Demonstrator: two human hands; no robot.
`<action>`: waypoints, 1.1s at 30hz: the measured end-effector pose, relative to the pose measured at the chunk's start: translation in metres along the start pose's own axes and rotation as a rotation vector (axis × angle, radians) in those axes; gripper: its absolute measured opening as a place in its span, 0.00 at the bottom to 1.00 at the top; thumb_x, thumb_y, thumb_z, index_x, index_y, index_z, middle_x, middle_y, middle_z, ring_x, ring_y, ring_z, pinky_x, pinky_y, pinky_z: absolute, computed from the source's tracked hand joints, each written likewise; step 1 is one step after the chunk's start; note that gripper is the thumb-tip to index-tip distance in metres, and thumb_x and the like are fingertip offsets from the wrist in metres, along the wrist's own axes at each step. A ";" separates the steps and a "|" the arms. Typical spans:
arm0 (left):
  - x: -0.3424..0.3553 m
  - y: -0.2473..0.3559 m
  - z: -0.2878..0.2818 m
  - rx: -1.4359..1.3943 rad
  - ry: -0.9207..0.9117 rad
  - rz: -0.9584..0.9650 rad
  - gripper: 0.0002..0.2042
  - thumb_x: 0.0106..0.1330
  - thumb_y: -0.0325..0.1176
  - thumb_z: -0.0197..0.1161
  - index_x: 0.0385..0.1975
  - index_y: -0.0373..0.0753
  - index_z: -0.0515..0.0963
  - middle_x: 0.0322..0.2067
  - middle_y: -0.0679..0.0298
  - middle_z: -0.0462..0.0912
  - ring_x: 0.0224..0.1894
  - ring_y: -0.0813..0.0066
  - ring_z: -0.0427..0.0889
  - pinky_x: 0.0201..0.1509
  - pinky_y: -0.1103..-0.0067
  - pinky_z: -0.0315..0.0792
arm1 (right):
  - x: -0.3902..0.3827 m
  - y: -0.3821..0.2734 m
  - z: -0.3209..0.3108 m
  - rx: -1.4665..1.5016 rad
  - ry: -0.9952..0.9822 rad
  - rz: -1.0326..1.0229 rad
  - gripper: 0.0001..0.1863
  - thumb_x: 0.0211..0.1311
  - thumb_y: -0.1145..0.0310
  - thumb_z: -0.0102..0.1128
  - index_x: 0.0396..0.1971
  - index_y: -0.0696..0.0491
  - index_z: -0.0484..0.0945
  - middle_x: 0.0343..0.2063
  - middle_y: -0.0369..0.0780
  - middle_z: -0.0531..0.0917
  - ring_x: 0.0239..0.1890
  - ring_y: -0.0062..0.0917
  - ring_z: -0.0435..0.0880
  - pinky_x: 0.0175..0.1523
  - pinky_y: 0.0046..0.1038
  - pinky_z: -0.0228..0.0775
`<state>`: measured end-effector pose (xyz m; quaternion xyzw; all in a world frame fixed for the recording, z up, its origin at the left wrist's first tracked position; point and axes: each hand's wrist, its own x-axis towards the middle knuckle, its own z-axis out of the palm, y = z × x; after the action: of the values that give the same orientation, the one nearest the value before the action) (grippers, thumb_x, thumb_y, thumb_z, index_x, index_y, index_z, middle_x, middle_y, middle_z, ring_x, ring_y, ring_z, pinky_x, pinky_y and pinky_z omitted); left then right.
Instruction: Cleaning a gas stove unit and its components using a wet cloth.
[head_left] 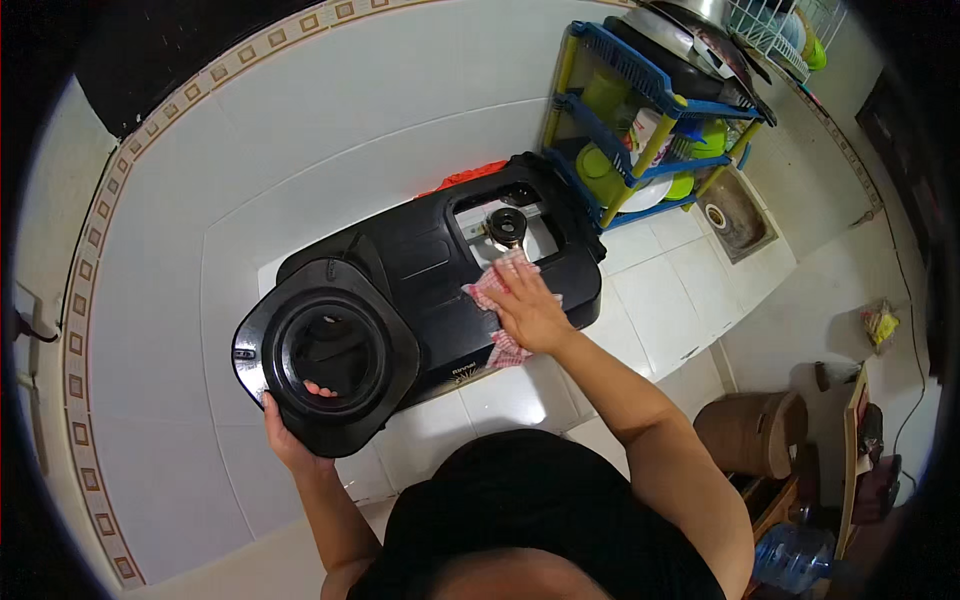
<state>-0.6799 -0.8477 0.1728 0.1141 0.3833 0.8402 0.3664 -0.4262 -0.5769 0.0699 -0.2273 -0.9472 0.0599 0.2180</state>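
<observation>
A black two-burner gas stove (pixel 415 255) lies across the white tiled counter. My left hand (pixel 284 438) grips the near edge of a glossy black drip pan (pixel 390 395) with a round central hole, tilted up over the stove's left end. Some of that hand's fingertips show through the hole. My right hand (pixel 530 310) presses a red-and-white checked cloth (pixel 509 352) onto the stove top, fingers spread flat over it. Just beyond these fingers, a dark round burner (pixel 507 226) sits in the uncovered right-hand opening. The pan hides the stove's left burner area.
At the back right stands a blue and green plastic rack (pixel 640 190) holding pans and dishes. A small sink (pixel 745 235) is set in the counter beyond it. Something red (pixel 470 177) lies behind the stove. Lower right are a brown bucket (pixel 745 435) and a water bottle (pixel 793 556).
</observation>
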 end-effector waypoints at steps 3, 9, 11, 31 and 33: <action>0.001 0.001 -0.004 -0.017 0.038 -0.015 0.24 0.75 0.48 0.38 0.41 0.32 0.73 0.31 0.55 0.80 0.33 0.63 0.81 0.42 0.68 0.78 | -0.020 0.047 -0.018 -0.105 0.060 0.186 0.25 0.58 0.65 0.54 0.58 0.48 0.71 0.65 0.52 0.60 0.65 0.55 0.58 0.68 0.51 0.49; 0.008 0.001 -0.008 -0.071 0.078 -0.034 0.25 0.74 0.50 0.40 0.36 0.32 0.75 0.29 0.56 0.81 0.33 0.64 0.82 0.43 0.68 0.77 | -0.032 0.062 0.001 -0.243 0.202 0.479 0.25 0.57 0.70 0.53 0.58 0.49 0.71 0.64 0.56 0.59 0.64 0.62 0.55 0.67 0.54 0.48; 0.011 0.001 -0.011 -0.117 0.038 -0.075 0.26 0.73 0.51 0.41 0.37 0.32 0.76 0.30 0.56 0.81 0.33 0.63 0.81 0.44 0.68 0.77 | -0.037 0.034 0.012 -0.213 0.184 0.365 0.26 0.54 0.72 0.53 0.56 0.51 0.72 0.64 0.56 0.60 0.64 0.64 0.54 0.67 0.58 0.45; 0.006 0.003 -0.038 -0.156 0.129 0.037 0.26 0.73 0.53 0.38 0.46 0.34 0.72 0.28 0.54 0.78 0.31 0.60 0.80 0.41 0.64 0.76 | 0.215 0.011 0.090 -0.104 -0.077 0.219 0.24 0.66 0.47 0.46 0.58 0.39 0.73 0.63 0.45 0.65 0.68 0.51 0.51 0.69 0.54 0.39; -0.001 0.005 -0.036 -0.118 0.117 0.051 0.26 0.73 0.54 0.38 0.46 0.33 0.72 0.29 0.54 0.78 0.33 0.60 0.80 0.44 0.63 0.75 | 0.240 0.014 0.089 -0.057 -0.195 0.287 0.24 0.66 0.47 0.45 0.57 0.40 0.73 0.61 0.44 0.67 0.67 0.50 0.53 0.68 0.54 0.41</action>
<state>-0.6985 -0.8707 0.1521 0.0525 0.3507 0.8757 0.3278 -0.6517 -0.4563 0.0796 -0.3595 -0.9230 0.0852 0.1080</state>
